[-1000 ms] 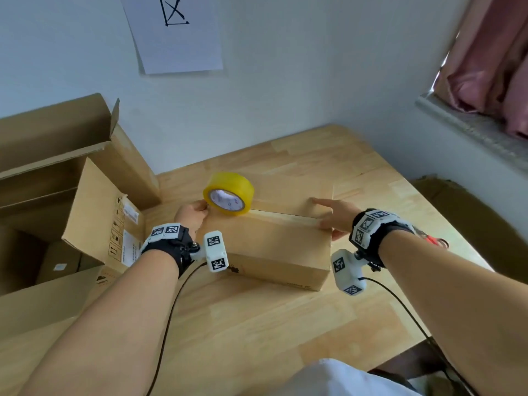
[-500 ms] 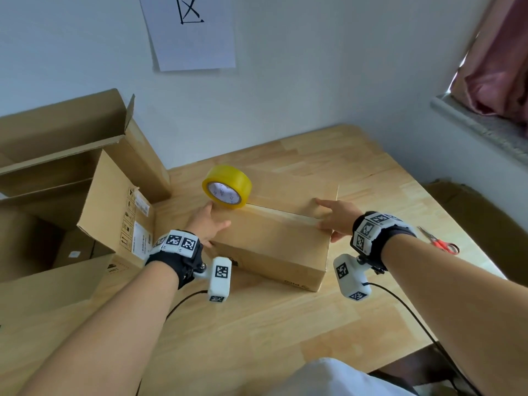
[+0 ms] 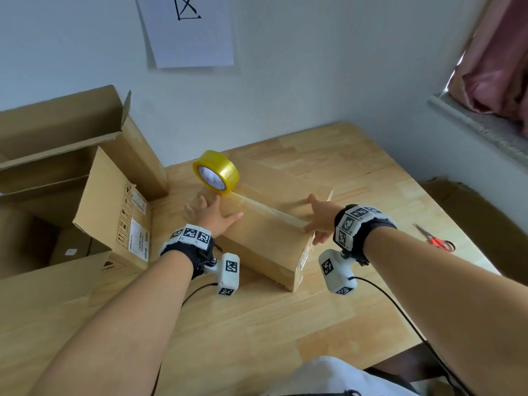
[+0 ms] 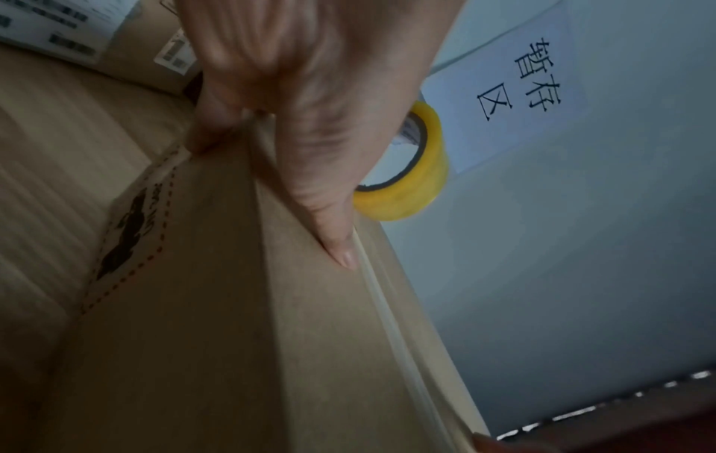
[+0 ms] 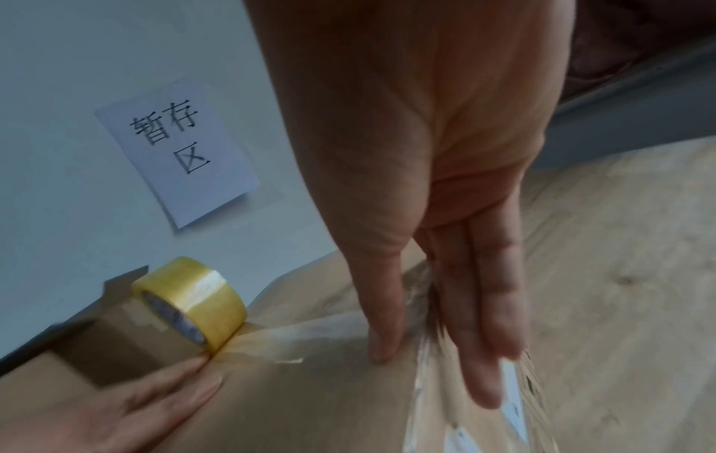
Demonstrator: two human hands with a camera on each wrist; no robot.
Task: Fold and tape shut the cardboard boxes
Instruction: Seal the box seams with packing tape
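A closed, oblong cardboard box [image 3: 265, 224] of plain brown corrugated board lies on the pale wooden table [image 3: 285, 324], a glossy strip of clear tape [image 3: 274, 214] running along its top seam. At the strip's far-left end a roll of yellowish tape [image 3: 216, 172] stands on edge on the box — a fat ring with a white printed core. The left hand [image 3: 213, 214] lies flat on the box top beside the roll, fingers straight and spread, gripping nothing. The right hand [image 3: 321, 217] is likewise flat with straight fingers, thumb on the top and fingers down the box's right end. A large open carton [image 3: 85, 181] stands at the left; red-handled scissors [image 3: 435, 241] lie well to the right.
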